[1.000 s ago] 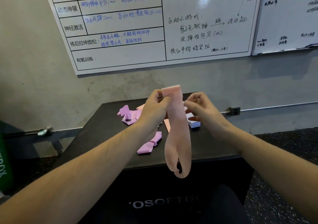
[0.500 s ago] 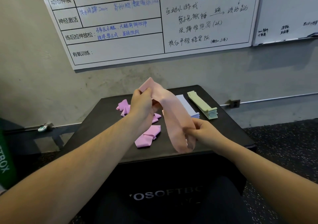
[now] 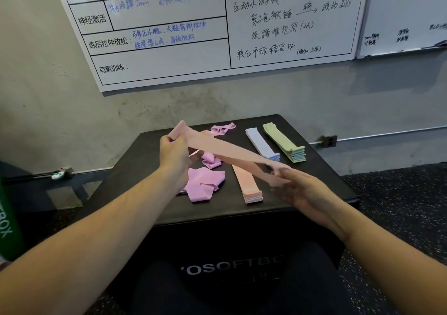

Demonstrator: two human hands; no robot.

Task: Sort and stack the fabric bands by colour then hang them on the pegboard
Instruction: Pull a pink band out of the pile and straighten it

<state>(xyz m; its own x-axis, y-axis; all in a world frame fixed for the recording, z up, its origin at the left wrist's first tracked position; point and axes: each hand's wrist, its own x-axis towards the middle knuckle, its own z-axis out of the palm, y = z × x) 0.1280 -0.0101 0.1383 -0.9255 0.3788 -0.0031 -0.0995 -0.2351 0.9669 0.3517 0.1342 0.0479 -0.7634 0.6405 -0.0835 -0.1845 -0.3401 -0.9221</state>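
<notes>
The left hand [image 3: 174, 153] and the right hand [image 3: 294, 185] each grip one end of a peach band [image 3: 229, 150], which is stretched flat in the air above the black box [image 3: 314, 169]. Under it, on the box, lies the peach stack [image 3: 246, 184], and this is probably where the band must go.

To do it well, keep the band tight and without twist, bring it parallel to the stack, lower it so that the edges match, then release both ends together.

At the far right are a lilac stack [image 3: 262, 144] and a green stack [image 3: 285, 142], just beside each other. Loose pink bands [image 3: 203, 185] lie at the left, not yet sorted.

The fingertips of the right hand are under the fabric, so their exact grip is hard to see. No pegboard is in view. The white board [image 3: 278, 36] is cut off at the top.
</notes>
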